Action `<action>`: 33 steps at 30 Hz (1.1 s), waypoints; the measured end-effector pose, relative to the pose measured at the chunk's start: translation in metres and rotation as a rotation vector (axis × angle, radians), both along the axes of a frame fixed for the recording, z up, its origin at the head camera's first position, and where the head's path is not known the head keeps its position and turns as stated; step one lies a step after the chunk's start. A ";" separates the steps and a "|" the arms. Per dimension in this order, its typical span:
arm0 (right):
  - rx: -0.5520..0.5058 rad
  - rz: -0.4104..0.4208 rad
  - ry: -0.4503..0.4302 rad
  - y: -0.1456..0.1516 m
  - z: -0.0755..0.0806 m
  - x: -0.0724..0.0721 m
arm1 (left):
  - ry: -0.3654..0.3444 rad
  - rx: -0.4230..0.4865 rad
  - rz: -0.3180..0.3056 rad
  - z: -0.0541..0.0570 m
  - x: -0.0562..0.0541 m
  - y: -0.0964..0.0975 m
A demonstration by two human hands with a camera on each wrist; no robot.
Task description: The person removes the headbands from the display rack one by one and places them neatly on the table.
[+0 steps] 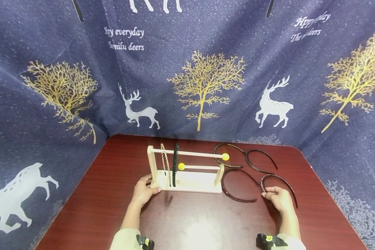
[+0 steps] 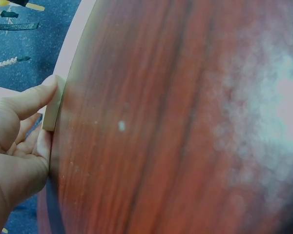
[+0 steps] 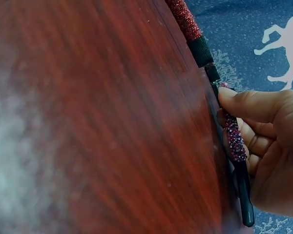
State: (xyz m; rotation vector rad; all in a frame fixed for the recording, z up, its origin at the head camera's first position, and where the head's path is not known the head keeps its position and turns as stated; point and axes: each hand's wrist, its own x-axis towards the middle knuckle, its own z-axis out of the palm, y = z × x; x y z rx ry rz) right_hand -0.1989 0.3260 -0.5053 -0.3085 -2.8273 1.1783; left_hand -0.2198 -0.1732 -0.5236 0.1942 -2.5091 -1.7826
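Observation:
A pale wooden rack [image 1: 193,180] with two rods tipped by yellow balls stands on the table. My left hand [image 1: 142,191] grips the left end of its base; in the left wrist view the thumb and fingers are at the base's corner [image 2: 51,114]. On the upper rod hang a braided light headband [image 1: 166,161] and a black toothed headband [image 1: 175,163]. At the right, my right hand [image 1: 278,198] pinches a headband [image 1: 281,176] by one side. Its dark pink and purple glitter [image 3: 234,139] and black end show in the right wrist view.
Three more dark headbands lie right of the rack: one at the back [image 1: 229,144], one farther right [image 1: 260,150], and a reddish one [image 1: 224,184] close to the rack's right end. A blue cloth with deer and trees [image 1: 187,69] hangs behind the reddish-brown table [image 1: 93,208].

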 end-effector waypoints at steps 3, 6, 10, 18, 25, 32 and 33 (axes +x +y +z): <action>0.013 -0.011 -0.019 0.000 0.000 -0.003 | 0.000 0.002 0.004 0.000 0.000 0.000; 0.018 0.000 -0.036 0.002 -0.001 -0.005 | -0.006 0.008 0.002 0.000 0.000 0.001; 0.043 0.027 -0.037 0.004 -0.001 -0.008 | -0.007 0.007 0.001 0.000 0.000 0.001; 0.065 0.037 -0.034 0.006 -0.002 -0.011 | 0.007 0.003 0.000 0.001 0.002 0.001; 0.059 0.021 -0.028 0.002 -0.002 -0.011 | 0.009 -0.010 0.004 0.000 0.002 0.000; 0.067 0.045 -0.026 0.001 -0.001 -0.013 | 0.013 0.008 0.004 0.003 0.003 0.001; 0.070 0.054 -0.024 0.001 -0.001 -0.013 | 0.014 0.012 0.004 0.004 0.003 0.001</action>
